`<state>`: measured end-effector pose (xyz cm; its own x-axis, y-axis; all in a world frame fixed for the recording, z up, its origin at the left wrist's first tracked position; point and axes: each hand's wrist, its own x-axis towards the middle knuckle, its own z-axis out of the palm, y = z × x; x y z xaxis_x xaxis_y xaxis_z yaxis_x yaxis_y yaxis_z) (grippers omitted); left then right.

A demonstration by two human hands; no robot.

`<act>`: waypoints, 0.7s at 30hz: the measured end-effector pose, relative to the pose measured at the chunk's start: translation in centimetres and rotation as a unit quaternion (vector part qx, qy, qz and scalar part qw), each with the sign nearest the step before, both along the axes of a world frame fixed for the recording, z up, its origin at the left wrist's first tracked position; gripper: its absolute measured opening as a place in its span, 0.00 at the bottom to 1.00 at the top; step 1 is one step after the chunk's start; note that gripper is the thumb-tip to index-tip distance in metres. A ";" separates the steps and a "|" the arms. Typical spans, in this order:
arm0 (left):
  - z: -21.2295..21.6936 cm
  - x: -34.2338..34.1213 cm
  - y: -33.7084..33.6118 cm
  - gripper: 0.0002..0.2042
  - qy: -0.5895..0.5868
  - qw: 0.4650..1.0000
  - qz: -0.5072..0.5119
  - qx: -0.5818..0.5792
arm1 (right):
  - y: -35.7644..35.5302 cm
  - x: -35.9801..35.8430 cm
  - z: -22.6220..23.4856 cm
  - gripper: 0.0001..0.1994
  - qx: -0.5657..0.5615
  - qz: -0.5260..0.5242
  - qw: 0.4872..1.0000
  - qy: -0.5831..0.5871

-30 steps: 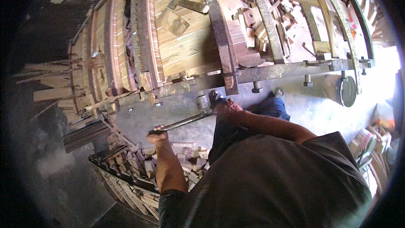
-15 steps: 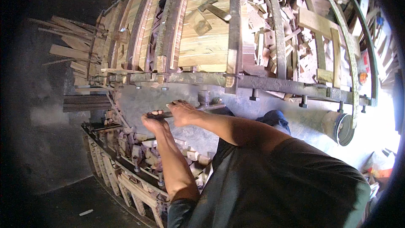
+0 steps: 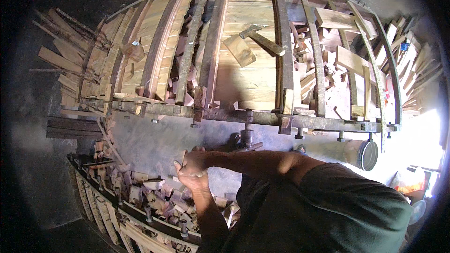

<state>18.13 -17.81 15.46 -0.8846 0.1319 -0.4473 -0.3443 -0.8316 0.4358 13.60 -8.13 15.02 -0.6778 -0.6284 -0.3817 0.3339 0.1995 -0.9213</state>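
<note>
A metal socket wrench (image 3: 247, 137) is seated on a bolt at the near rail of the clamping frame (image 3: 220, 113). Its short end (image 3: 255, 146) pokes out to the right, while my right forearm covers much of its long handle. Both hands are closed together around the handle's left end, out over the floor. My right hand (image 3: 193, 161) lies on top, its fingers partly hidden. My left hand (image 3: 191, 178) grips just below it, thumb raised. Inside the frame, a hammer (image 3: 265, 42) rests on a glued wooden panel (image 3: 248, 82), beside a loose wood block (image 3: 240, 50).
More bolts (image 3: 300, 134) stick out along the near rail. A second frame (image 3: 126, 197) holding wood offcuts (image 3: 161, 192) stands at lower left. To the right lies a metal cylinder (image 3: 368, 154). Long strips (image 3: 61, 56) protrude at far left; scraps fill the right bays.
My hands have swung the wrench handle toward my body, lower in view. The view has shifted, so the frame now sits lower and more of its far side shows.
</note>
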 end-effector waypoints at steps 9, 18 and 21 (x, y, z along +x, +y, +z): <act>-2.8 0.5 -2.0 0.24 0.051 0.994 0.014 -0.095 | -0.1 3.7 0.4 0.18 0.034 -0.176 0.956 0.234; -2.1 7.4 3.8 0.14 0.177 0.944 0.044 -0.274 | 6.4 11.8 1.9 0.19 -0.078 -0.220 0.914 0.333; 0.9 11.1 10.4 0.16 0.132 0.955 0.069 -0.258 | 10.1 13.8 1.2 0.21 -0.114 -0.212 0.916 0.320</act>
<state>29.20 -7.43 16.35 -0.9684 -0.1719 -0.1808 -0.0690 -0.5119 0.8562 27.37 2.00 16.24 -0.9187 -0.2701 0.2881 -0.2868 -0.0451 -0.9569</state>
